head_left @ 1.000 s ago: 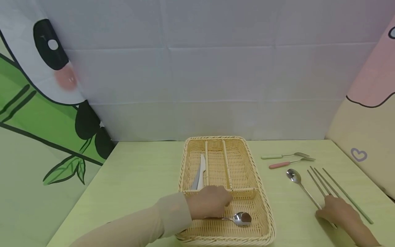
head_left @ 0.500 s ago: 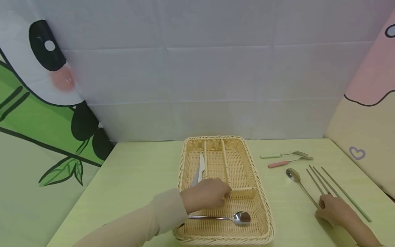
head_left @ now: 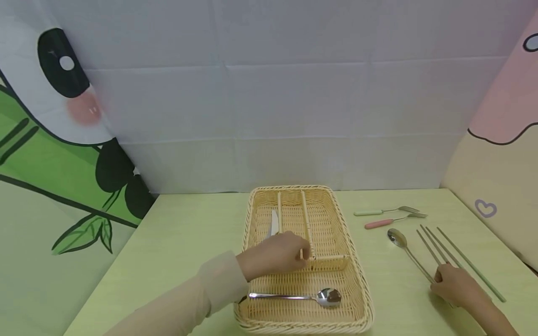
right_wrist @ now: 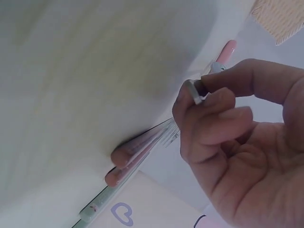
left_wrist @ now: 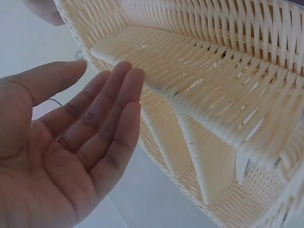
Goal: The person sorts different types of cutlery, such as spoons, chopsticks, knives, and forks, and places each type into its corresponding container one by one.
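Observation:
My left hand [head_left: 279,252] hovers over the cross divider of a wicker cutlery basket [head_left: 366,298]. The left wrist view shows this hand [left_wrist: 90,128] empty, its fingers relaxed beside the woven divider [left_wrist: 199,85]. A metal spoon [head_left: 290,297] lies in the front compartment, and knives [head_left: 274,223] are partly visible behind the hand. At the right, my right hand [head_left: 458,285] pinches the handle of a long spoon [head_left: 397,238] between thumb and finger. The handle's end [right_wrist: 194,91] pokes out of the right hand [right_wrist: 223,128] in the right wrist view.
Several thin chopsticks [head_left: 470,263] lie beside the right hand. A green-handled fork [head_left: 370,213] and a pink-handled fork [head_left: 378,224] lie behind the long spoon. Printed cloth [head_left: 294,102] closes off the table's [head_left: 189,224] back and sides.
My left hand has risen from the front compartment and moved back and slightly left, uncovering more of the metal spoon's handle. The right hand stays nearly in place; the long spoon's bowl shifts slightly left.

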`<state>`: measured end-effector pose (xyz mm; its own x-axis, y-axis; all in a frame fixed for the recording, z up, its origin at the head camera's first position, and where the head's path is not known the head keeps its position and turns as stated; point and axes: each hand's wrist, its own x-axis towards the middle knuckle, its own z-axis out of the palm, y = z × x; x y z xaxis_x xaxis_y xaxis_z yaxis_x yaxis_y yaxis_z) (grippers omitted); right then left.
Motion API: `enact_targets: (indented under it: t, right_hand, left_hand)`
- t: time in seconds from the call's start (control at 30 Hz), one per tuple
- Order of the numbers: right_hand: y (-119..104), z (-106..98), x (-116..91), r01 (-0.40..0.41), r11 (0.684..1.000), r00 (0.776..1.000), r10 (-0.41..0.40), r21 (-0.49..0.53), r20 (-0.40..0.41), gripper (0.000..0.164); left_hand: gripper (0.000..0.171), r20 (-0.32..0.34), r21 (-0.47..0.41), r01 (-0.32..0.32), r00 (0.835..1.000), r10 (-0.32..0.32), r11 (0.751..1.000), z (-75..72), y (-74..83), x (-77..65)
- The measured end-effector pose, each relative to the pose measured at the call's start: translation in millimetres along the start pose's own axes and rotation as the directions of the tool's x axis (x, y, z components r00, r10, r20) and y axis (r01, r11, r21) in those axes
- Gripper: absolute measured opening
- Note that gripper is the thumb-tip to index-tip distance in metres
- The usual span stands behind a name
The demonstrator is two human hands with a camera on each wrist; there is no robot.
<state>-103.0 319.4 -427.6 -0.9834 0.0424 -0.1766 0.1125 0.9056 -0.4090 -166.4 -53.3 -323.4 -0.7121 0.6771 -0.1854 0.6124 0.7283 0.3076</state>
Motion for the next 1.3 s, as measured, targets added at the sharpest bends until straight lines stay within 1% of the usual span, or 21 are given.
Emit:
enact_targets:
  t: [0.17,0.37,0.5,0.63,0.8,1.0,1.1,1.2,1.3]
  right_hand:
    - [-6,-1,0,0.014,1.000,0.999,-0.015,-0.015,-0.040,0.021]
    - [-20,-4,-3,0.043,0.999,0.995,-0.045,-0.020,-0.094,0.013]
    - [-32,-4,-5,0.071,0.997,0.986,-0.073,-0.018,-0.151,0.009]
    - [-46,-4,-8,0.090,0.996,0.976,-0.089,-0.006,-0.197,0.007]
    - [-62,-6,-13,0.098,0.995,0.979,-0.091,0.034,-0.181,0.005]
    - [-81,-4,-16,0.155,0.987,0.963,-0.143,0.035,-0.227,0.002]
    - [-92,-3,-18,0.173,0.984,0.956,-0.158,0.040,-0.248,0.003]
    - [-103,-3,-20,0.187,0.981,0.953,-0.166,0.059,-0.254,0.003]
    - [-115,-2,-22,0.200,0.976,0.950,-0.172,0.085,-0.261,0.003]
  left_hand:
    - [0.006,-0.036,-0.032,0.001,0.999,-0.002,1.000,-2.3,-5.7,3.4]
    - [0.007,-0.105,-0.102,-0.026,0.994,0.015,0.994,-3.5,-12.4,9.4]
    - [0.007,-0.135,-0.175,-0.019,0.991,-0.005,0.984,-3.8,-13.9,12.0]
    - [0.008,-0.145,-0.243,-0.011,0.989,-0.025,0.970,-4.8,-14.2,14.0]
    - [0.010,-0.157,-0.284,-0.021,0.987,-0.025,0.958,-3.1,-17.2,18.4]
    - [0.014,-0.162,-0.343,-0.012,0.986,-0.047,0.939,-1.0,-18.1,22.6]
    - [0.015,-0.158,-0.372,-0.007,0.986,-0.056,0.928,-0.3,-17.3,23.9]
    - [0.014,-0.147,-0.396,-0.001,0.987,-0.063,0.918,0.7,-16.0,25.1]
    - [0.014,-0.136,-0.439,0.003,0.988,-0.069,0.899,1.7,-14.3,26.9]
